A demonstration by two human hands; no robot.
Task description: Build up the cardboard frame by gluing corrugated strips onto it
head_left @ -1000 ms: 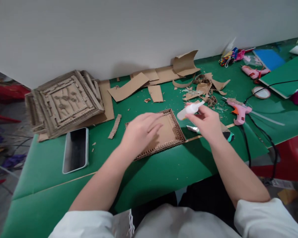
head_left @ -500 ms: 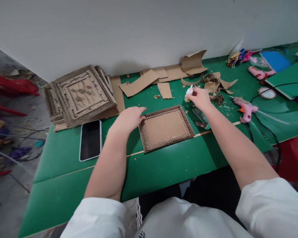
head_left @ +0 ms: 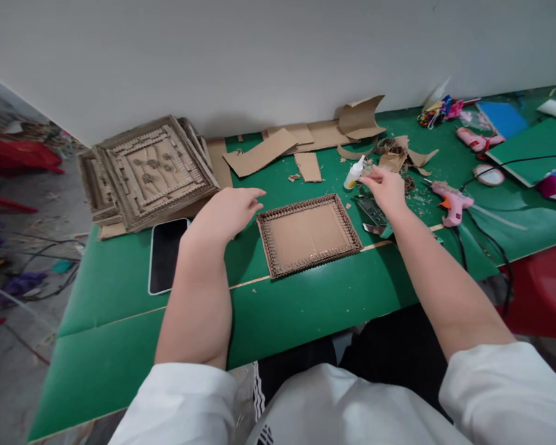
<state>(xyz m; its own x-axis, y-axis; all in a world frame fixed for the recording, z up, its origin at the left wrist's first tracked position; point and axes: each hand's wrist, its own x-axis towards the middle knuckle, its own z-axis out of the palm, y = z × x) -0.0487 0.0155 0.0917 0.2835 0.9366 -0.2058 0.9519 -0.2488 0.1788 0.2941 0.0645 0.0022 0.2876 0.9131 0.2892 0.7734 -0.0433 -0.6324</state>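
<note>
A shallow cardboard frame [head_left: 308, 235] with a corrugated trim border lies flat on the green table [head_left: 120, 346] in front of me. My left hand [head_left: 227, 213] hovers just left of the frame with its fingers stretched out, holding nothing. My right hand [head_left: 384, 185] is beyond the frame's far right corner, fingers loosely apart. Its fingertips are right beside a small white glue bottle [head_left: 353, 173] that stands on the table. A utility knife [head_left: 375, 213] lies under my right wrist.
A stack of decorated cardboard panels [head_left: 148, 170] sits at the far left, a phone [head_left: 164, 253] in front of it. Cardboard scraps [head_left: 259, 154] line the wall. A pink glue gun [head_left: 451, 203] with black cables, a tape roll [head_left: 488, 175] and coloured sheets lie to the right.
My right hand carried the glue bottle away from the frame and set it down behind it. My left hand came off the frame and moved to its left side.
</note>
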